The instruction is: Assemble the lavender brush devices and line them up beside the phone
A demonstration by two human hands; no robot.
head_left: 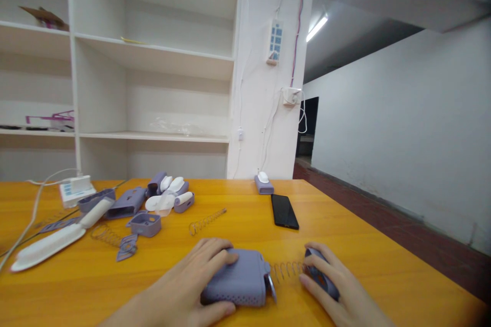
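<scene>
My left hand [205, 278] is closed around a purple plastic case [243, 276] with a perforated side, lying on the table near its front. A thin metal-looking piece [272, 287] sticks out of the case's right end. From that end a coil spring [287, 271] stretches to the right. My right hand [335, 281] grips a purple oval cap [322, 276] at the spring's other end, between thumb and fingers. The cap is tilted, and fingers cover part of it.
A loose spring [207, 222] and a black phone [284, 211] lie beyond my hands. At the left are a white brush-like handle [57, 240], several purple parts [126, 202] and a power strip [77, 191]. A purple block [264, 185] stands near the far edge. White shelves [153, 135] rise behind the table.
</scene>
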